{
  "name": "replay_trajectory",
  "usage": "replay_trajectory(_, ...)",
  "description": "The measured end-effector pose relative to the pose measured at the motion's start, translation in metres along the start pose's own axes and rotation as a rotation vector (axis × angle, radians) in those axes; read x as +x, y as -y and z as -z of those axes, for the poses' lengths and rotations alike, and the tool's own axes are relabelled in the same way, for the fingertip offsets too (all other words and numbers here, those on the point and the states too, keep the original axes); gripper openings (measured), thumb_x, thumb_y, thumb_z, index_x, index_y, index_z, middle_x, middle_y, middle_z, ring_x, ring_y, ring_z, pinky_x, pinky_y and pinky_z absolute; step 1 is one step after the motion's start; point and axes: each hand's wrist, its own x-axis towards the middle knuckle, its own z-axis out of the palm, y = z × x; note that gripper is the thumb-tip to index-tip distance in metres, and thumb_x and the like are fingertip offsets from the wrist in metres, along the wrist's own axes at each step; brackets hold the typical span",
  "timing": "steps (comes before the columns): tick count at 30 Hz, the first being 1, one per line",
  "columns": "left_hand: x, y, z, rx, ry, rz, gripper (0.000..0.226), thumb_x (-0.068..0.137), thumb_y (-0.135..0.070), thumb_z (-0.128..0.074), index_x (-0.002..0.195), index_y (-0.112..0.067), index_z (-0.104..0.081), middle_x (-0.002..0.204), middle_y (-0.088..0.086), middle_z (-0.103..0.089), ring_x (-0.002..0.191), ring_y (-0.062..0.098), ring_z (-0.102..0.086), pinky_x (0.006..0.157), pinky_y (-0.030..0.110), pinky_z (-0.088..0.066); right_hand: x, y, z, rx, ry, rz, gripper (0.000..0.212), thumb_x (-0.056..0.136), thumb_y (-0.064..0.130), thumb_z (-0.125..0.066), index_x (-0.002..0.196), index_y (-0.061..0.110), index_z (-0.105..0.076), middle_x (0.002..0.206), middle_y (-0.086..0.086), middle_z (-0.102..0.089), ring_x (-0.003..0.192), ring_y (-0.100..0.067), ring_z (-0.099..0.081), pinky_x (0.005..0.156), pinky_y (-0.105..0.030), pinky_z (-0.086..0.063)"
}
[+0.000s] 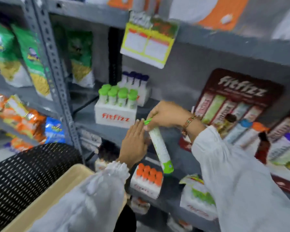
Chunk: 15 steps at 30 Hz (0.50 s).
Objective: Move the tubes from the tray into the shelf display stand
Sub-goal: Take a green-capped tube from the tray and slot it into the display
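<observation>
My right hand (166, 114) grips a long white tube with green ends (159, 148) by its top cap, and the tube hangs tilted in front of the grey shelf. My left hand (135, 144) rests flat against the tube's left side with fingers together. Just above and to the left stands a white "fitfizz" display stand (115, 115) with several green-capped tubes (117, 96) upright in it. Under my left forearm is the rim of a beige tray (45, 195); what lies in it is hidden.
Behind the green stand is another stand with purple-capped tubes (136, 81). A stand of orange-capped tubes (148, 174) sits one shelf lower. A large dark "fitfizz" display (238, 104) leans at the right. Snack bags (23, 61) fill the left shelves beyond a perforated grey upright (57, 72).
</observation>
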Motion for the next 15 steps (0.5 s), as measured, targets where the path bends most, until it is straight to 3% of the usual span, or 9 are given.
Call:
replay_trajectory(3,0.032,-0.020,-0.025,0.035,0.181,-0.019,0.060,0.097,-0.029,-0.037,0.145,-0.004,-0.014,0.156,0.014,-0.013,0.144,0.029,-0.010,0.117,0.040,-0.011,-0.014,-0.027,0.029,0.145,-0.029,-0.076,0.030,0.076,0.027,-0.074,0.105,0.019,-0.072,0.062,0.007,-0.061,0.046,-0.007,-0.054,0.033,-0.005,-0.040)
replay_trajectory(6,0.038,-0.027,-0.051,0.080,0.311,0.035,0.061,0.098,-0.041,-0.034,0.145,-0.006,-0.016,0.156,0.012,-0.016,0.144,0.027,-0.012,0.117,0.037,-0.011,-0.020,-0.047,0.042,0.279,-0.004,-0.111,0.037,0.078,0.002,-0.071,0.114,0.012,-0.066,0.074,-0.004,-0.060,0.024,0.005,-0.049,0.028,-0.003,-0.038)
replay_trajectory(9,0.037,-0.025,-0.068,0.115,0.333,0.059,0.062,0.098,-0.044,-0.029,0.145,-0.007,-0.015,0.157,0.011,-0.013,0.144,0.027,-0.009,0.118,0.038,-0.009,-0.024,-0.059,0.047,0.335,0.002,-0.145,0.032,0.078,-0.008,-0.064,0.107,0.005,-0.065,0.074,-0.007,-0.060,0.026,0.004,-0.054,0.031,-0.006,-0.044)
replay_trajectory(12,0.040,-0.022,-0.073,0.133,0.322,0.044,0.064,0.098,-0.046,-0.028,0.146,-0.007,-0.014,0.157,0.011,-0.013,0.144,0.027,-0.009,0.117,0.038,-0.009,-0.024,-0.063,0.046,0.295,-0.046,-0.188,0.006,0.083,0.014,-0.066,0.085,0.010,-0.063,0.059,-0.002,-0.059,0.034,-0.007,-0.056,0.035,-0.013,-0.046)
replay_trajectory(15,0.039,-0.020,-0.076,0.149,0.287,0.034,0.064,0.097,-0.048,-0.028,0.145,-0.007,-0.016,0.157,0.011,-0.017,0.144,0.027,-0.012,0.117,0.039,-0.011,-0.018,-0.065,0.042,0.189,-0.089,-0.213,0.013,0.088,0.019,-0.058,0.082,0.008,-0.063,0.061,-0.007,-0.064,0.040,-0.014,-0.053,0.042,-0.018,-0.042)
